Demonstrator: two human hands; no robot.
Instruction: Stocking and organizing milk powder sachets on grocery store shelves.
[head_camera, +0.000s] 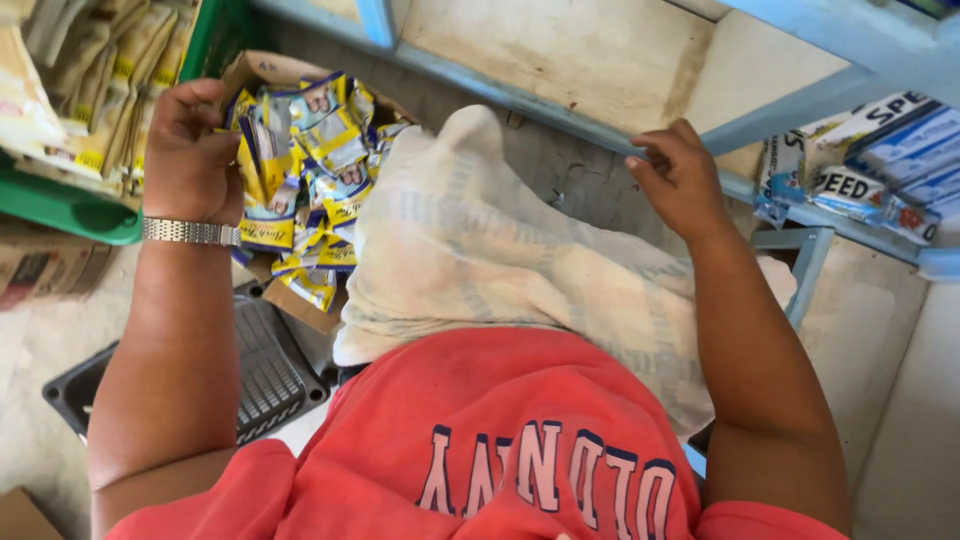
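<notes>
Item: left hand (190, 150), metal watch (190, 232) at the wrist. Fingers curled tight around a bunch of blue-and-yellow sachets (262, 150), which sit at the top of a cardboard box (290, 300) heaped with more of the same.

Item: right hand (685, 180). Fingers loosely bent and spread, holding nothing; fingertips rest at the blue shelf rail (560, 105).

Item: pale striped cloth (480, 240), draped over the lap between the two arms, its edge touching the box.

Item: green crate (70, 205) of tan packets, just left of the box. Black plastic tray (265, 375) on the floor beneath. Boxed goods (880, 160) on the right-hand shelf.

Risks, as I judge them: the heap stands above the box rim, so a pull on the gripped bunch could drag loose sachets over the near edge onto the tray. The cloth could snag the pile if the knees shift.

Room: tight. The box is hemmed by crate, rail and cloth; the freest path looks to be upward and toward the body.
</notes>
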